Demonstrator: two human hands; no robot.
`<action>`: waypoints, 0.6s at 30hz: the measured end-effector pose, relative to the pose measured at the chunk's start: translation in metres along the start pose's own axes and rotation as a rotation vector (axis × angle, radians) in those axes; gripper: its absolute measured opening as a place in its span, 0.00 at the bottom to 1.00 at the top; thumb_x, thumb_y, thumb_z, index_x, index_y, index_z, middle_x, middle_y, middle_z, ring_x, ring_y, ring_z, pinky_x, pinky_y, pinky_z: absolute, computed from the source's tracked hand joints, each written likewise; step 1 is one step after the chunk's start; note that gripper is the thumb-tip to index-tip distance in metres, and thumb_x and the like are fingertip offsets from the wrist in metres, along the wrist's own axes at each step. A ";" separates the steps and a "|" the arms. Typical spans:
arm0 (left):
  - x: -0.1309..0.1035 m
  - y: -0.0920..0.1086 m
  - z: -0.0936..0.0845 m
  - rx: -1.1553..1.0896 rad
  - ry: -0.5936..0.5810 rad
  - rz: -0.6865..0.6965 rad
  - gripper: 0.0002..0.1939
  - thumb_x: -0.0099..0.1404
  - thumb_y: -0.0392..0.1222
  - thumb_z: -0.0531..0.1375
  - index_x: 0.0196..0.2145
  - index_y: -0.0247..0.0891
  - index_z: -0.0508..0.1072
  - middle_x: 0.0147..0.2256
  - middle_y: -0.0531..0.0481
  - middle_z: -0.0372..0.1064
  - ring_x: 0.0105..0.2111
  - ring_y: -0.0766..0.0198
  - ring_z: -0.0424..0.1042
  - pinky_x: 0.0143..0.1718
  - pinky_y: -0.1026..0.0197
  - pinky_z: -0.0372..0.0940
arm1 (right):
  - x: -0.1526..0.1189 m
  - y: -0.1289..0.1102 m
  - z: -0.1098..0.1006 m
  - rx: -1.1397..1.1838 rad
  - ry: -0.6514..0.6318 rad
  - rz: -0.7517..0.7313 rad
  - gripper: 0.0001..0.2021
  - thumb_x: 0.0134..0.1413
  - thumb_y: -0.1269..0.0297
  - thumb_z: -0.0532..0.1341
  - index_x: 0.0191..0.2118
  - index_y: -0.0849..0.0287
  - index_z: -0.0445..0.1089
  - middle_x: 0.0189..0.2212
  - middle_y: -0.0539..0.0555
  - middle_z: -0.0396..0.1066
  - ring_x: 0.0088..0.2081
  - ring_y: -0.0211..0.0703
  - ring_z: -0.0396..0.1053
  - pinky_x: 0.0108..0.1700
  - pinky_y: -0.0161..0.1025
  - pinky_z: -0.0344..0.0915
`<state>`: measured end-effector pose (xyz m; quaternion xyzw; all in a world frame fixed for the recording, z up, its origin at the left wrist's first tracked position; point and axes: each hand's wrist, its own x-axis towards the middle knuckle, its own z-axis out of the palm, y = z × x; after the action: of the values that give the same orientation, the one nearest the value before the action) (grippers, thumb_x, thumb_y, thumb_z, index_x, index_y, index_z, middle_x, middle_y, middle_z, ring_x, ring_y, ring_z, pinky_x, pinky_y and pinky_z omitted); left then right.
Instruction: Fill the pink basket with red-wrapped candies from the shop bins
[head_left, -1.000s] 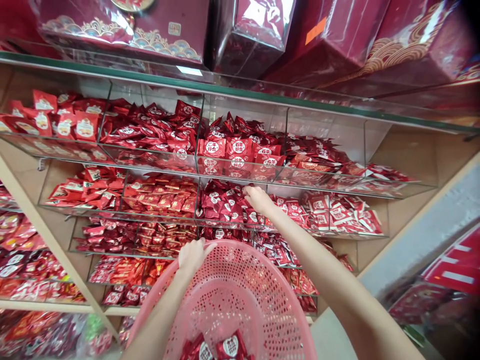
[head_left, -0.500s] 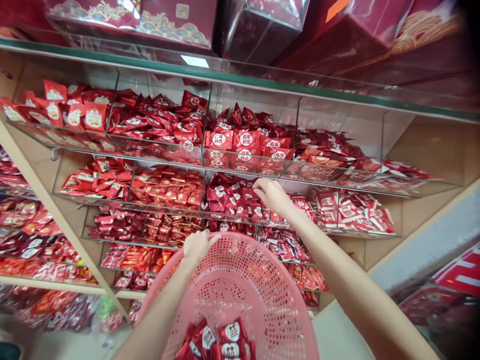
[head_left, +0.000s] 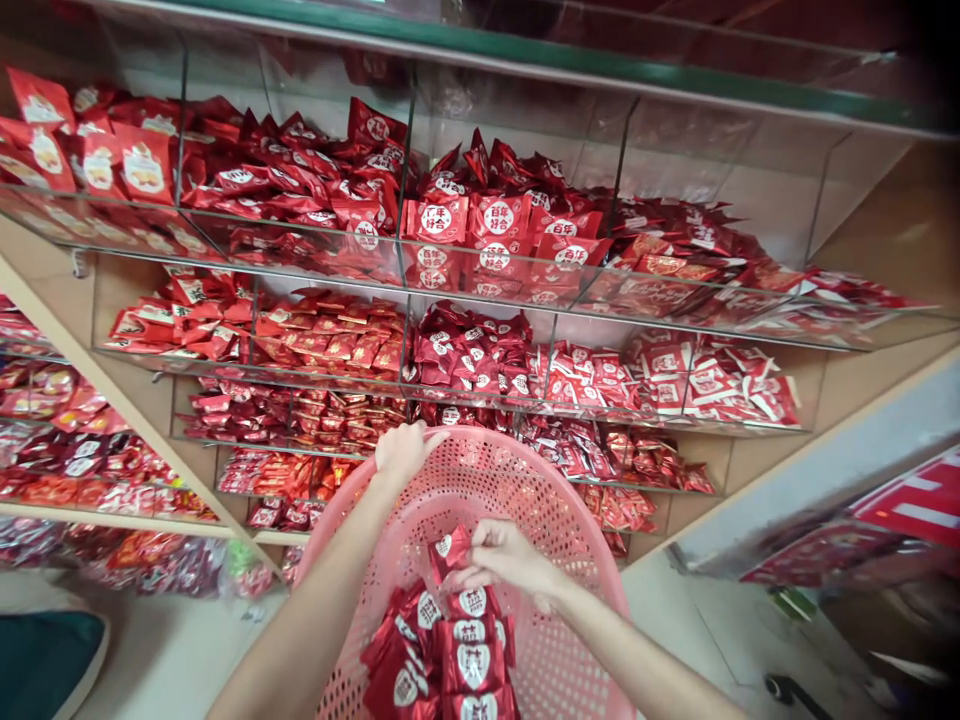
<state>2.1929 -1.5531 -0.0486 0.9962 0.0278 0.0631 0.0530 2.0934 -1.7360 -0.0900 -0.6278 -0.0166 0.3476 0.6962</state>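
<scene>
My left hand (head_left: 403, 452) is closed on the far rim of a pink perforated plastic basket (head_left: 570, 520). Inside the basket, my right hand (head_left: 499, 555) has its thumb and fingers at a small red packet (head_left: 448, 553) with a white label, over a pile of dark red packets (head_left: 472, 660). Whether the fingers still pinch that packet or are just releasing it is hard to tell. Beyond the basket, the middle shelf holds dark red packets (head_left: 472, 350) much like those in the pile.
Divided glass-fronted shelves hold red packets (head_left: 499, 225) in several rows. A green glass shelf edge (head_left: 525, 60) crosses the top. Bagged goods (head_left: 157, 565) lie low at left, near a dark green object (head_left: 45, 660). A red sign (head_left: 919, 505) is at right.
My right hand has moved from the middle shelf down into the basket, where a packet now shows at its fingers. My left hand stays on the rim. The view has tilted downward.
</scene>
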 end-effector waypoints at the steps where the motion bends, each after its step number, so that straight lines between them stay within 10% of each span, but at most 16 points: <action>1: 0.001 0.001 0.001 -0.001 -0.003 0.005 0.38 0.56 0.68 0.34 0.39 0.38 0.70 0.35 0.39 0.72 0.38 0.52 0.70 0.37 0.56 0.61 | -0.001 0.004 0.002 0.025 0.003 0.022 0.21 0.30 0.56 0.67 0.26 0.59 0.54 0.20 0.47 0.68 0.31 0.46 0.73 0.37 0.41 0.66; 8: 0.003 0.005 0.004 0.010 0.016 0.026 0.39 0.55 0.69 0.34 0.39 0.38 0.70 0.35 0.39 0.72 0.38 0.52 0.70 0.37 0.55 0.61 | 0.003 0.017 0.009 -0.015 -0.024 0.068 0.13 0.33 0.65 0.63 0.25 0.61 0.58 0.19 0.48 0.69 0.24 0.37 0.70 0.28 0.33 0.64; 18: 0.000 0.000 0.002 0.042 0.012 0.001 0.39 0.55 0.69 0.34 0.40 0.39 0.71 0.35 0.39 0.72 0.37 0.51 0.71 0.36 0.55 0.61 | 0.009 0.033 -0.033 -0.230 -0.014 0.021 0.12 0.30 0.68 0.65 0.25 0.62 0.62 0.14 0.45 0.65 0.16 0.30 0.60 0.20 0.28 0.55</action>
<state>2.1933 -1.5535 -0.0509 0.9967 0.0292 0.0686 0.0319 2.1002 -1.7605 -0.1295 -0.7012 -0.0546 0.3550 0.6159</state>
